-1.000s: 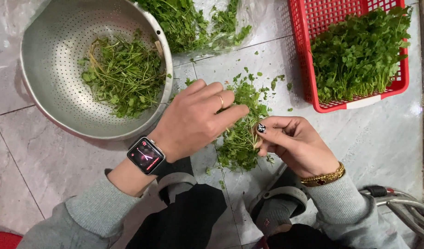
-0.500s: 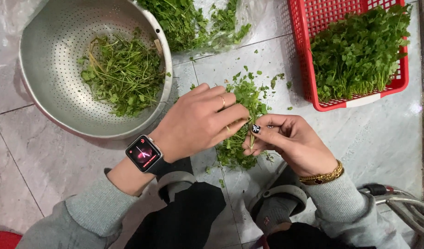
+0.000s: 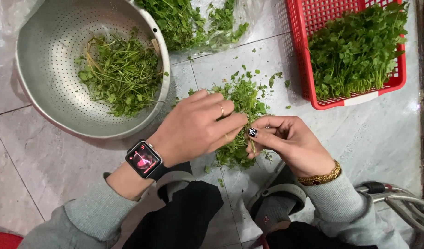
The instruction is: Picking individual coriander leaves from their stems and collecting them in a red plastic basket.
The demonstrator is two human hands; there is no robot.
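Head view: over a grey tiled floor [image 3: 369, 138], left hand [image 3: 193, 127] and right hand [image 3: 290, 140] each pinch their grip closed on a herb bunch [image 3: 242, 99].

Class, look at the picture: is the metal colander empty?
No, the metal colander holds a loose pile of green herbs on its right side.

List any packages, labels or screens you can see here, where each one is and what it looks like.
Smartwatch: on the left wrist, rounded square black face, lit screen glowing red and pink.
Clear plastic bag: on the floor tiles at top centre, crumpled and see-through, with leafy greens lying on it.
White label strip: on the red basket's near rim, narrow and plain.
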